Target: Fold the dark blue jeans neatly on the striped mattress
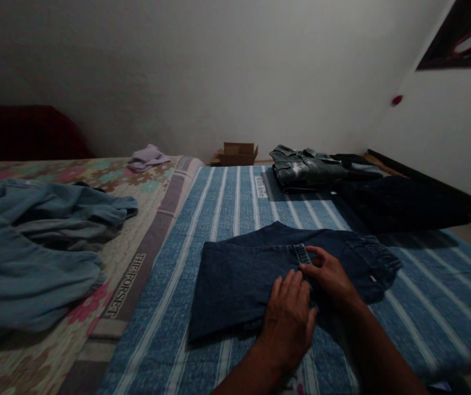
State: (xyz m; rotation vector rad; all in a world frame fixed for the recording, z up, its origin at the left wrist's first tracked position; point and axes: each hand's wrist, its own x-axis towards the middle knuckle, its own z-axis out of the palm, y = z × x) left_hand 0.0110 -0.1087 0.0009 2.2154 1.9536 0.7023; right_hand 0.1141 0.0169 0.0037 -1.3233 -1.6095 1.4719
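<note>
A pair of dark blue jeans [235, 274] lies folded on the blue striped mattress [227, 197] in front of me. My left hand [289, 315] rests flat on the near edge of the jeans, fingers spread. Just beside it, my right hand [328, 274] presses on the denim near the waistband, its fingertips pinching at a belt loop [302, 253].
A heap of light blue denim clothes [33, 252] lies on the floral mattress [136, 192] at left. Folded grey jeans [305, 167] and dark garments [400, 206] sit at the far right. A lilac cloth [148, 157] and a small cardboard box [239, 153] lie by the wall.
</note>
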